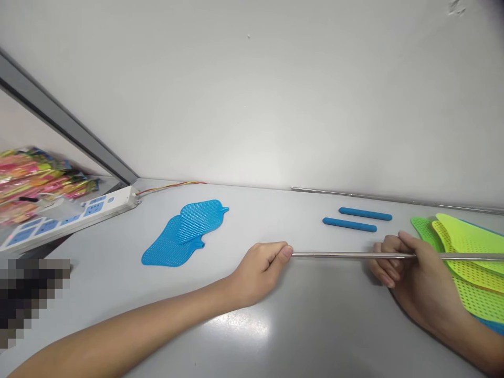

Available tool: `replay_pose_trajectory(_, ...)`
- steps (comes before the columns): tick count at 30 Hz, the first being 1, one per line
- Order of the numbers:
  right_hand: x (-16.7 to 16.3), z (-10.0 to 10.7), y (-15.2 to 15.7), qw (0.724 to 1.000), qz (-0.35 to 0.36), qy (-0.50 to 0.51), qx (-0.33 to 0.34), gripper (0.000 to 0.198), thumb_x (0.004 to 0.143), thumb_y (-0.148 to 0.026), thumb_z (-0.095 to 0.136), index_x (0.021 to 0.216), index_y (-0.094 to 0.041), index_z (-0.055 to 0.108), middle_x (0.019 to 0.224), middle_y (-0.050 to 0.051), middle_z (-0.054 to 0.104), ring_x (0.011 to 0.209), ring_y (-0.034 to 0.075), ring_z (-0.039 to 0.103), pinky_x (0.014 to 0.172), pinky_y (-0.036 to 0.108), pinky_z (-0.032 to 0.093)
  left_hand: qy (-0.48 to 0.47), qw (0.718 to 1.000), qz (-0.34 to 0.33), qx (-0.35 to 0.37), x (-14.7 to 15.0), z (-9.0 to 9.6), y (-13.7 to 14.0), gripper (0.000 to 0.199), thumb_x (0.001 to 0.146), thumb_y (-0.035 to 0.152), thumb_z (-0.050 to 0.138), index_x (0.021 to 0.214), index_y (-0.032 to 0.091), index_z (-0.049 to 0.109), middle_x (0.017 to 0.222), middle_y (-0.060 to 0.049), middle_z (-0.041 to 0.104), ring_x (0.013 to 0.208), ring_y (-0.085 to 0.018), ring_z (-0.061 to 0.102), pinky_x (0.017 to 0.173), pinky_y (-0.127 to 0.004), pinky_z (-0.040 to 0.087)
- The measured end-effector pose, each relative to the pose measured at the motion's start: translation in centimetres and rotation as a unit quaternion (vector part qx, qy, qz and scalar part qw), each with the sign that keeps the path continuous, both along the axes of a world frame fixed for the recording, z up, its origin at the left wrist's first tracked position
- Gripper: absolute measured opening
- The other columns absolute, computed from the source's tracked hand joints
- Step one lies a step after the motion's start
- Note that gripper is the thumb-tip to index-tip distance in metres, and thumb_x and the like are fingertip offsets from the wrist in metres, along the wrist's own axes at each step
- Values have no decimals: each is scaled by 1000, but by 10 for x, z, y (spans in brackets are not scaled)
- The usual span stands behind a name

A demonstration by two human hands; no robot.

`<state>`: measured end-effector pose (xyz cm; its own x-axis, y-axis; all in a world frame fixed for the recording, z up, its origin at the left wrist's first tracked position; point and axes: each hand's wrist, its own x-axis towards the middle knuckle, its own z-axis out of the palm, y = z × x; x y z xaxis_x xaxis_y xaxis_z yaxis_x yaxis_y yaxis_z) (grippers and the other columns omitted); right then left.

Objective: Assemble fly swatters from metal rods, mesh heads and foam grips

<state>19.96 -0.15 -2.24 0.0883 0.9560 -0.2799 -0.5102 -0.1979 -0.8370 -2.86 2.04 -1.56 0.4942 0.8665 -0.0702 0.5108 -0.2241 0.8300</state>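
A thin metal rod [334, 255] runs level across the right half of the head view, above the table. My left hand [263, 270] is closed on its left end, thumb on top. Further right, my right hand [421, 273] is curled round the rod, palm partly turned up; the rod continues past it beyond the right edge. Two blue mesh fly swatter heads [202, 220] overlap on the table left of my left hand. Behind the rod lie two blue handle grips [365, 213], side by side. Several green and yellow swatter heads [476, 289] are stacked behind my right hand.
Another metal rod [354, 195] lies along the base of the white wall [252, 105]. At the left, a power strip [94, 210] with a plug and coloured wires stands by the grey frame post [79, 126]. Brightly coloured wrapped items [35, 178] are piled beyond it.
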Motion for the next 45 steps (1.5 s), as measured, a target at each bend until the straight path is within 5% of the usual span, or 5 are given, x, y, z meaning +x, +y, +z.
replay_pose_trajectory(9, 5, -9, 0, 995, 81, -30, -57, 44, 77, -43, 29, 40, -20, 38, 37, -1, 35, 36, 14, 36, 39, 27, 31, -51, 998, 14, -17, -4, -1, -2, 36, 84, 37, 24, 55, 16, 24, 51, 5, 21, 48, -6, 20, 44, -21, 18)
replay_pose_trajectory(16, 9, -17, -3, 982, 162, -90, -40, 55, 77, -46, 19, 40, -19, 49, 36, 4, 44, 35, 16, 42, 41, 29, 36, -76, 996, 23, -28, -5, -2, -2, 37, 83, 40, 26, 54, 16, 24, 52, 5, 18, 48, -6, 18, 44, -22, 17)
replay_pose_trajectory(23, 7, -21, -4, 962, 253, 22, -99, 56, 72, -59, 18, 46, -20, 49, 39, 3, 45, 31, 18, 46, 18, 20, 23, -95, 995, 24, -31, -6, -2, 0, 37, 83, 40, 26, 55, 17, 24, 53, 5, 17, 48, -6, 17, 44, -22, 16)
replay_pose_trajectory(28, 6, -24, -4, 948, 302, 57, -76, 54, 72, -59, 19, 51, -19, 48, 42, 3, 48, 33, 18, 49, 19, 20, 29, -93, 995, 23, -36, -7, -1, 1, 37, 83, 40, 27, 54, 17, 24, 52, 5, 17, 48, -6, 17, 44, -22, 16)
replay_pose_trajectory(45, -2, -5, -6, 968, 233, 1, -90, 50, 77, -51, 20, 51, -18, 47, 45, -1, 39, 37, 12, 42, 29, 19, 27, -68, 996, 40, -46, -3, 1, 1, 37, 83, 41, 24, 55, 17, 27, 53, 5, 22, 49, -7, 22, 46, -21, 21)
